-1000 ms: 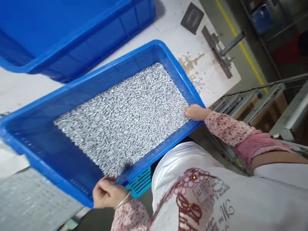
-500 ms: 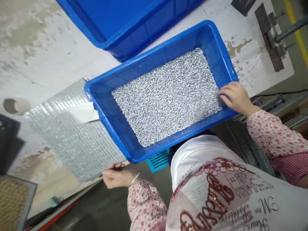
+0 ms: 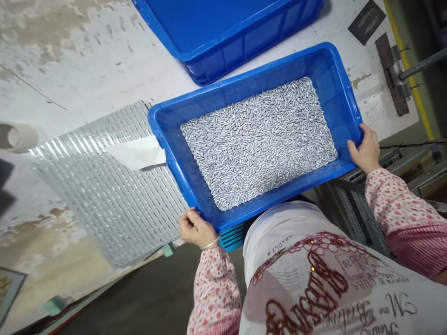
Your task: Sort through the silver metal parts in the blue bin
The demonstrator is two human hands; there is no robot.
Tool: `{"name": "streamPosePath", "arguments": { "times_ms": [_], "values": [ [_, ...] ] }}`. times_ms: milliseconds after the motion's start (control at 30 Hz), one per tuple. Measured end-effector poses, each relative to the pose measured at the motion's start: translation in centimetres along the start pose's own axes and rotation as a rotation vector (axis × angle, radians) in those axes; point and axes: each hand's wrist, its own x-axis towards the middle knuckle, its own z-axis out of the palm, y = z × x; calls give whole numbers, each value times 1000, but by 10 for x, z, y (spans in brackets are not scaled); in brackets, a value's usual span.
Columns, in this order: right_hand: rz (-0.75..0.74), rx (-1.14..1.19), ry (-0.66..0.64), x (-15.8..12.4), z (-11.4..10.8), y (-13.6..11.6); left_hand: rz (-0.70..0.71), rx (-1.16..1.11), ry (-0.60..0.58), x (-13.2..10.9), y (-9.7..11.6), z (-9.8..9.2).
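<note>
A blue plastic bin (image 3: 279, 197) lies slantwise before me, its floor covered with small shiny silver metal pieces (image 3: 258, 139). My right hand (image 3: 366, 148) grips the bin's right rim near the front corner, thumb on the inner side and fingers around the outside. At the left front corner, my left hand (image 3: 198, 228) has curled fingers against the rim; part of its grip is hidden. Left of the bin, a stack of ribbed silvery strips or sheets (image 3: 122, 200) carries a white paper slip (image 3: 139, 153), which reaches the bin's left wall.
Behind stands a second blue bin (image 3: 240, 49). The worn white table (image 3: 98, 60) holds a paper roll (image 3: 17, 136) at left, and a dark square plate (image 3: 366, 22) and a metal bracket (image 3: 393, 77) at right. A turquoise slotted stool (image 3: 232, 237) shows below the bin.
My right hand has left the metal pieces inside the bin and taken its right rim. My left hand has moved from the sheet stack's front edge to the bin's left corner. The view has shifted.
</note>
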Motion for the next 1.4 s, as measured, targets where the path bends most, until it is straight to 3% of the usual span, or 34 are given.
{"name": "streamPosePath", "arguments": {
  "times_ms": [667,1133,1400],
  "values": [
    [68,-67,-17,-3,-2,-10,-16,-7,-73,6,-11,-3],
    [80,12,95,3,15,-1,19,46,-145,15,-26,-7],
    [63,189,223,8,34,7,52,77,-102,23,-17,-3]
  ]
}}
